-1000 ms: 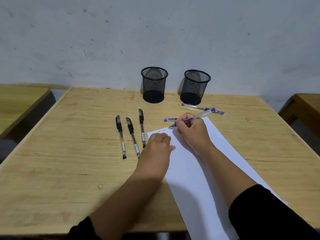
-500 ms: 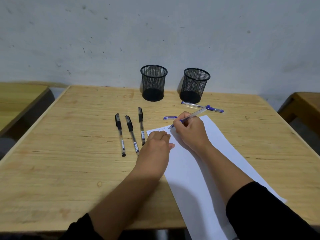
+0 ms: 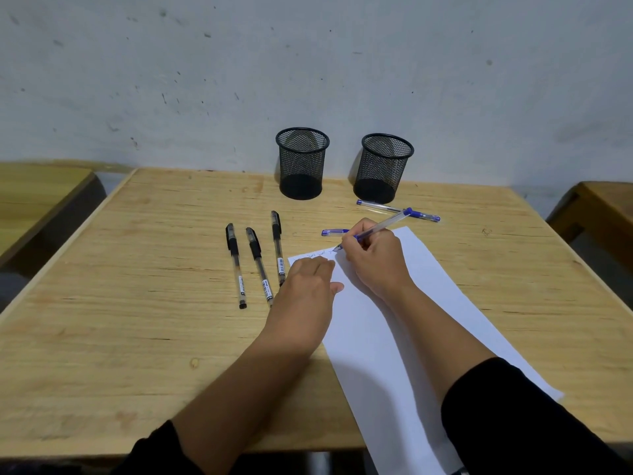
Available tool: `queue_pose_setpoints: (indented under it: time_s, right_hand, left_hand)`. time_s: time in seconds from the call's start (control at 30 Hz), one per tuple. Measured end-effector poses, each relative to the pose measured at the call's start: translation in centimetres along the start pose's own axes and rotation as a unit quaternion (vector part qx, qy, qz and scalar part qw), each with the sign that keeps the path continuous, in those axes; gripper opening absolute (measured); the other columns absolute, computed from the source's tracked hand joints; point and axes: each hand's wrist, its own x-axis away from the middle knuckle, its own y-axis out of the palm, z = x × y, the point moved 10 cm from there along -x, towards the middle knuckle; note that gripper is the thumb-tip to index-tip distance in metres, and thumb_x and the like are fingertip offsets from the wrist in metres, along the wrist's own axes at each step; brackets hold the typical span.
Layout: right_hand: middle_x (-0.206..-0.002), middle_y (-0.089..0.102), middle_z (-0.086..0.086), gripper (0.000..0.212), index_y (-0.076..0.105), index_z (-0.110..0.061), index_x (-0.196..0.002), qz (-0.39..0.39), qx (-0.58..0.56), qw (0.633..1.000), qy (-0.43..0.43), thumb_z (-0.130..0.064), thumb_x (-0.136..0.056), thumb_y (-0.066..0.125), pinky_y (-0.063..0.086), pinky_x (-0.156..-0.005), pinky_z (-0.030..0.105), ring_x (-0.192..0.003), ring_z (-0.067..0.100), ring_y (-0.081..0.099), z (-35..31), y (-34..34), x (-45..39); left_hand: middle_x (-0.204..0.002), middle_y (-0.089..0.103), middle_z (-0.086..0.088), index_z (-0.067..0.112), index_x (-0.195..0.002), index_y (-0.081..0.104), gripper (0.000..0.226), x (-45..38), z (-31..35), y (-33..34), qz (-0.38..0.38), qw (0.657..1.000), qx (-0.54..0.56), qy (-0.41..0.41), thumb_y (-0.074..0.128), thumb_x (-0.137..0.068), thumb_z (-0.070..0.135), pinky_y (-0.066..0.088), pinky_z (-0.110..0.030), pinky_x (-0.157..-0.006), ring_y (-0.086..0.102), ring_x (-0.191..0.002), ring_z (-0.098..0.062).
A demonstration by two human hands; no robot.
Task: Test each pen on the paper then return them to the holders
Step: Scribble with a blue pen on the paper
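— What are the right hand's (image 3: pixel 375 258) fingers doing?
— Curled tight round a blue pen (image 3: pixel 376 229), its tip touching the top edge of the paper (image 3: pixel 411 337) beside faint scribbles.
— And the left hand (image 3: pixel 305 296)?
— Fingers loosely bent, pressing the paper's upper left corner, holding nothing.
— The other pens?
— Three black pens (image 3: pixel 255 262) lie left of the paper; a blue pen (image 3: pixel 397 210) and cap (image 3: pixel 334 232) above it, near two mesh holders (image 3: pixel 342 162) on the table (image 3: pixel 137 303).

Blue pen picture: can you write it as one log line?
right hand: writing with blue clear-barrelled pen | left hand: steadying white paper sheet
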Motion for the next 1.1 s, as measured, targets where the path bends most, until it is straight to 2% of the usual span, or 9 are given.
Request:
queue_pose_setpoints:
  time_s: [0.43, 0.5, 0.57, 0.63, 0.7, 0.77, 0.9, 1.0, 1.1]
  right_hand:
    - [-0.059, 0.050, -0.001, 0.011, 0.055, -0.008, -0.078, 0.012, -0.007, 1.000, -0.001, -0.011, -0.088, 0.052, 0.035, -0.048, 0.005, -0.055, 0.009, 0.045, -0.3, -0.3, 0.3]
    - [-0.060, 0.051, -0.001, 0.010, 0.056, -0.007, -0.080, 0.010, -0.004, 1.000, -0.002, -0.011, -0.089, 0.052, 0.036, -0.048, 0.005, -0.056, 0.008, 0.046, -0.3, -0.2, 0.2]
    - [-0.061, 0.052, 0.000, 0.011, 0.058, -0.005, -0.081, 0.007, -0.005, 1.000, 0.004, -0.011, -0.088, 0.053, 0.037, -0.049, 0.005, -0.057, 0.008, 0.047, -0.2, -0.2, 0.2]
    - [-0.062, 0.054, 0.000, 0.013, 0.059, -0.008, -0.077, 0.022, -0.049, 0.998, 0.029, -0.012, -0.087, 0.052, 0.038, -0.053, 0.007, -0.059, 0.009, 0.049, 0.5, -0.8, 0.0]
    - [-0.060, 0.055, -0.001, 0.017, 0.056, -0.018, -0.070, 0.061, -0.112, 0.990, 0.064, -0.013, -0.086, 0.052, 0.043, -0.060, 0.017, -0.059, 0.011, 0.051, 1.3, -2.1, -0.1]
    - [-0.057, 0.054, 0.000, 0.020, 0.053, -0.019, -0.068, 0.096, -0.183, 0.974, 0.090, -0.010, -0.086, 0.054, 0.042, -0.056, 0.021, -0.052, 0.008, 0.051, 1.7, -3.5, -0.1]
    - [-0.054, 0.051, 0.002, 0.021, 0.050, -0.015, -0.069, 0.084, -0.285, 0.948, 0.113, -0.007, -0.088, 0.052, 0.032, -0.038, 0.015, -0.038, 0.006, 0.043, 1.2, -4.7, -0.2]
    - [-0.054, 0.055, 0.001, 0.020, 0.051, -0.016, -0.071, 0.065, -0.284, 0.949, 0.122, -0.010, -0.090, 0.050, 0.030, -0.036, 0.015, -0.037, 0.006, 0.043, 1.0, -5.0, -0.5]
    - [-0.058, 0.057, 0.003, 0.018, 0.050, -0.016, -0.074, 0.058, -0.272, 0.953, 0.122, -0.010, -0.091, 0.050, 0.031, -0.036, 0.016, -0.038, 0.006, 0.044, 1.2, -5.2, -0.6]
  left_hand:
    - [-0.130, 0.053, -0.005, 0.009, -0.125, 0.049, 0.034, 0.0, 0.3, 0.0, 0.001, 1.000, -0.014, 0.013, 0.040, -0.097, 0.027, 0.030, -0.026, -0.101, 0.038, -0.125, -0.019]
    - [-0.126, 0.055, -0.005, 0.009, -0.121, 0.052, 0.032, 0.0, 0.3, 0.0, 0.000, 1.000, -0.009, 0.013, 0.041, -0.097, 0.026, 0.032, -0.027, -0.098, 0.040, -0.123, -0.019]
    - [-0.115, 0.059, -0.005, 0.009, -0.109, 0.057, 0.025, -0.3, 0.0, -0.4, 0.002, 1.000, 0.005, -0.002, 0.046, -0.095, 0.026, 0.037, -0.027, -0.088, 0.047, -0.114, -0.020]
    - [-0.109, 0.063, -0.007, 0.007, -0.105, 0.061, 0.022, -1.1, -0.5, -1.7, 0.024, 0.998, 0.045, -0.033, 0.050, -0.092, 0.022, 0.043, -0.031, -0.084, 0.055, -0.106, -0.024]
    - [-0.114, 0.062, -0.008, 0.010, -0.111, 0.062, 0.023, -2.7, -1.0, -3.2, 0.061, 0.994, 0.077, -0.051, 0.052, -0.091, 0.018, 0.046, -0.034, -0.086, 0.057, -0.105, -0.026]
    - [-0.121, 0.059, -0.007, 0.014, -0.118, 0.059, 0.028, -4.7, -1.3, -4.0, 0.080, 0.992, 0.085, -0.055, 0.053, -0.091, 0.016, 0.043, -0.031, -0.087, 0.054, -0.110, -0.024]
    - [-0.121, 0.061, -0.009, 0.013, -0.122, 0.058, 0.033, -8.3, -2.1, -1.9, 0.005, 0.994, 0.069, -0.087, 0.057, -0.089, 0.012, 0.041, -0.025, -0.079, 0.057, -0.109, -0.022]
    - [-0.109, 0.065, -0.009, 0.012, -0.113, 0.064, 0.025, -9.6, -2.4, -0.7, -0.043, 0.995, 0.005, -0.094, 0.059, -0.089, 0.014, 0.047, -0.028, -0.075, 0.060, -0.096, -0.022]
    - [-0.101, 0.065, -0.008, 0.013, -0.106, 0.067, 0.019, -10.1, -2.7, -0.7, -0.035, 0.994, 0.021, -0.098, 0.057, -0.090, 0.015, 0.045, -0.028, -0.070, 0.057, -0.087, -0.019]
